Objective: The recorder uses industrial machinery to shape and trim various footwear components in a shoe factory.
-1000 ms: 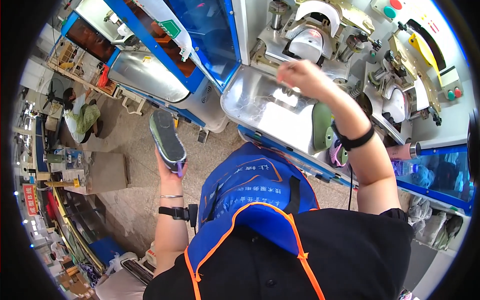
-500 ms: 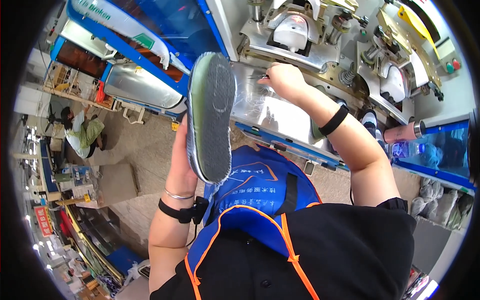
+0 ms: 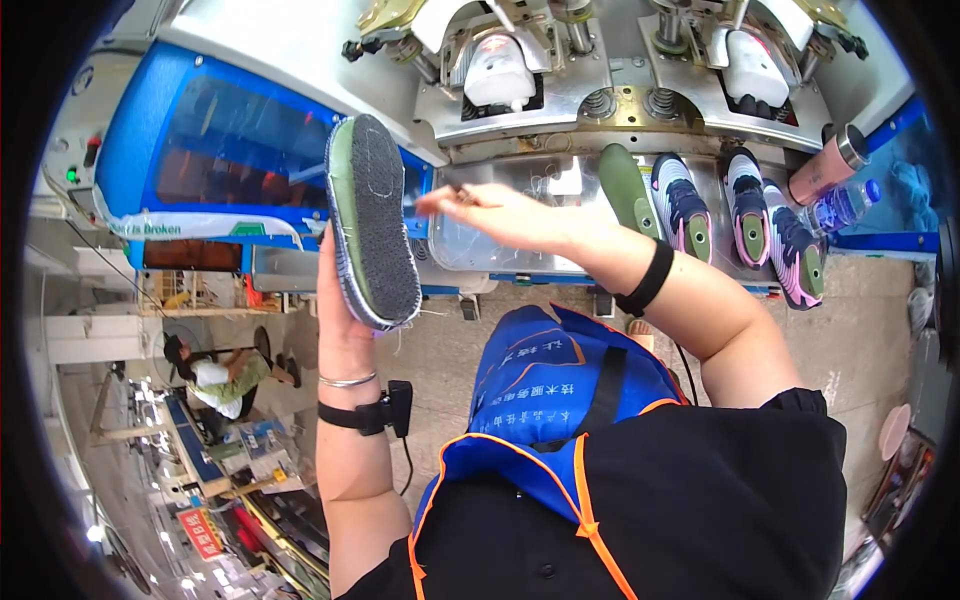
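My left hand (image 3: 338, 290) grips a shoe upper on a green last (image 3: 376, 225), held upright with its dark grey underside turned toward me. Loose white threads fringe its edge, mostly at the lower end. Just right of the shoe, apart from it, is my right hand (image 3: 505, 215), palm side hidden. Its fingers are drawn together, their tips smeared by motion. Something small and dark shows among them, too blurred to name.
Beyond my hands lies a metal shelf (image 3: 480, 250) bearing a green last (image 3: 626, 185) and several pink-and-navy shoes (image 3: 683, 205). A pink tumbler (image 3: 830, 165) and plastic bottle (image 3: 845, 207) stand right. White machine moulds (image 3: 500, 72) are behind; a person (image 3: 225, 380) is far left.
My view has swung to the right, bringing the row of shoes into sight. My right hand has come from over the shelf to beside the held shoe. The left hand keeps its hold.
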`<state>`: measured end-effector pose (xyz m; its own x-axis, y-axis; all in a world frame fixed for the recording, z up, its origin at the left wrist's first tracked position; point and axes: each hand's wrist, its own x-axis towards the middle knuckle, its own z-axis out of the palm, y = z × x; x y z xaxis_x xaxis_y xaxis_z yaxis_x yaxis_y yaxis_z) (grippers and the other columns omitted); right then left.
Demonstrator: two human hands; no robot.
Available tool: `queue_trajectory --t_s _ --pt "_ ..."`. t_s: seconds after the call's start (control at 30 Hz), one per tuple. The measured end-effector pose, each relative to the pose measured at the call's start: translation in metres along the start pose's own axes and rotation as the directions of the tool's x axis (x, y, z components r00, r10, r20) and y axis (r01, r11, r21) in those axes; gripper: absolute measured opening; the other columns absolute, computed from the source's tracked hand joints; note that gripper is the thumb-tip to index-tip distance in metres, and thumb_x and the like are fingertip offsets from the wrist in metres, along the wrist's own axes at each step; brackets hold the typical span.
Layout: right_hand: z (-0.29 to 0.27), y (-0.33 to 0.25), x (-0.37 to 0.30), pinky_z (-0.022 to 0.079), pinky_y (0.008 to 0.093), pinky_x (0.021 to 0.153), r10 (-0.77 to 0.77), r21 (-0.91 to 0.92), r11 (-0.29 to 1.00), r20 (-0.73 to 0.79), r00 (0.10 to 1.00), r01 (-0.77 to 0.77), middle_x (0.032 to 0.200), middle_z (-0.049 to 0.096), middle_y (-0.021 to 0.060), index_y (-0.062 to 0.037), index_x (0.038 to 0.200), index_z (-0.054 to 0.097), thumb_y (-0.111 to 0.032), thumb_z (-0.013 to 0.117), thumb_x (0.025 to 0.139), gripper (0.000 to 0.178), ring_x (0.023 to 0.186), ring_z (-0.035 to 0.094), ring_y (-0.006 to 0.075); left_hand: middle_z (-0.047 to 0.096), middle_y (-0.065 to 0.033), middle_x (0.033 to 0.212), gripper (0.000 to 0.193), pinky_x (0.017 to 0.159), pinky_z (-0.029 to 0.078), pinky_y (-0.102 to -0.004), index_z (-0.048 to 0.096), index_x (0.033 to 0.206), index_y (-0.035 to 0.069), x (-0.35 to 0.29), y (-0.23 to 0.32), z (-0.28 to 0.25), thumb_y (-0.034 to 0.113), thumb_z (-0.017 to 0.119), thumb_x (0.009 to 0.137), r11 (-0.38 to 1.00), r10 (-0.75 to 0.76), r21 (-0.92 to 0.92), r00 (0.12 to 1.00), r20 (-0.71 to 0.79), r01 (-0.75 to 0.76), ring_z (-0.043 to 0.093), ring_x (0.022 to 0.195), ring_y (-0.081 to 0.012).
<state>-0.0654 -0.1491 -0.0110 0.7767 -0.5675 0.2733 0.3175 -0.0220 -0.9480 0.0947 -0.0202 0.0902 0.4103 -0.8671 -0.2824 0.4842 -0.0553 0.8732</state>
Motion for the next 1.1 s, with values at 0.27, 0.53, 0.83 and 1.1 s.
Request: queue_trajectory --t_s 0.27,0.53,0.83,1.1 --pt "-0.054 0.027 -0.011 0.052 0.0455 0.078 0.111 -0.861 0.501 -0.039 0.993 -0.090 0.092 0.071 0.0140 -0.0100 0.106 0.065 -0.026 0.053 0.091 0.025 0.093 0.068 0.0317 0.068 -0.0123 0.108 0.043 0.072 0.059 -0.0333 0.059 0.123 0.007 0.010 -0.001 -0.017 0.040 0.049 0.098 0.998 0.006 -0.064 0.999 -0.040 -0.009 0.069 0.089 -0.0229" --pt "-0.121 0.076 -0.039 0.054 0.0374 0.074 0.266 -0.963 -0.126 -0.265 0.927 -0.239 0.092 0.071 0.0079 -0.0112 0.090 0.071 -0.017 0.059 0.079 0.018 0.090 0.066 0.0271 0.069 -0.0126 0.106 0.043 0.073 0.058 -0.0341 0.060 0.122 0.007 -0.003 0.027 -0.008 0.041 0.049 0.098 0.989 0.136 -0.053 0.990 -0.040 -0.138 0.069 0.090 -0.0239" --pt "-0.037 -0.058 -0.034 0.051 0.0461 0.072 0.009 -0.852 0.517 -0.092 0.996 -0.083 0.085 0.066 0.0175 -0.0035 0.106 0.050 -0.025 0.057 0.092 0.027 0.080 0.064 0.0376 0.068 -0.0127 0.108 0.046 0.075 0.058 -0.0310 0.058 0.125 0.005 0.009 0.029 0.011 0.041 0.049 0.098 0.993 0.084 0.084 0.996 0.006 -0.084 0.068 0.092 -0.0178" --pt "-0.015 -0.085 -0.017 0.050 0.0423 0.070 -0.280 -0.824 0.516 0.093 0.955 0.231 0.085 0.061 0.0126 -0.0041 0.094 0.051 -0.023 0.069 0.083 0.028 0.083 0.064 0.0316 0.068 -0.0141 0.106 0.047 0.069 0.060 -0.0331 0.059 0.123 0.004 0.022 0.026 0.021 0.042 0.055 0.096 0.993 0.022 0.115 1.000 0.013 -0.024 0.070 0.084 -0.0204"
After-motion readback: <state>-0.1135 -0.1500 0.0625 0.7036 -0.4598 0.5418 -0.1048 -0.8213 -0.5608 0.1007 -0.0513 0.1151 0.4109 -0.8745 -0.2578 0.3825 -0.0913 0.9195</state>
